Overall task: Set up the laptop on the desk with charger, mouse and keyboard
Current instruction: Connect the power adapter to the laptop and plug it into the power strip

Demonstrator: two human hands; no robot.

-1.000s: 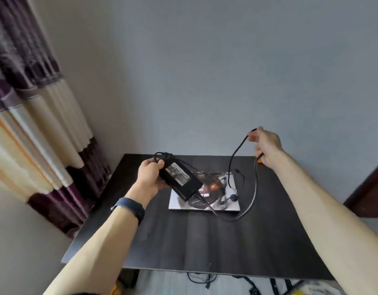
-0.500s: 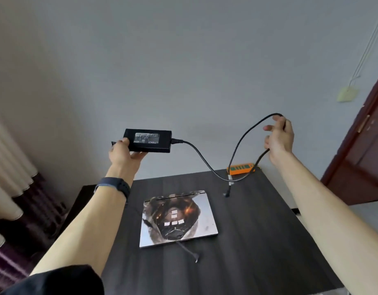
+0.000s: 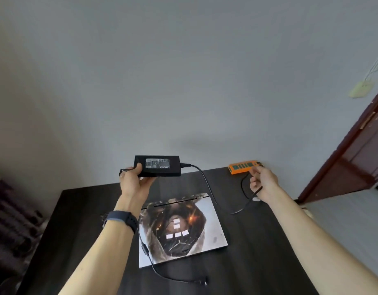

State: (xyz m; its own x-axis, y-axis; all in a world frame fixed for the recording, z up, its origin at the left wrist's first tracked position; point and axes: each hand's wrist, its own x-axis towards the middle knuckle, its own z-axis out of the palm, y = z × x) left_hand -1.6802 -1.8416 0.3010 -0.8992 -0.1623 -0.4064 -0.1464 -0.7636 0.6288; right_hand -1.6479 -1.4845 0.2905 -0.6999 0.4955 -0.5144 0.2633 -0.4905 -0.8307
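Charger step: my left hand (image 3: pixel 133 180) grips the charger (image 3: pixel 158 166) above the closed laptop (image 3: pixel 179 228), right hand (image 3: pixel 264 181) pinches its cable (image 3: pixel 206 184) by the power strip (image 3: pixel 244 166), desk's (image 3: pixel 258 248) far-right corner. Plugging in there next, I reckon.

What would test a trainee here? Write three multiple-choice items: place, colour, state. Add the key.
1. Where does the orange rectangular power strip lie? A) far right corner of the dark wooden desk B) on the floor C) on a chair
2. What colour is the rectangular charger brick that the left hand holds? A) white B) black C) orange
3. How is the silver decal-covered laptop? A) lid open B) lid closed C) held up
Key: A, it sits at the desk's far edge; B, its casing is black; B, it lies flat and shut.
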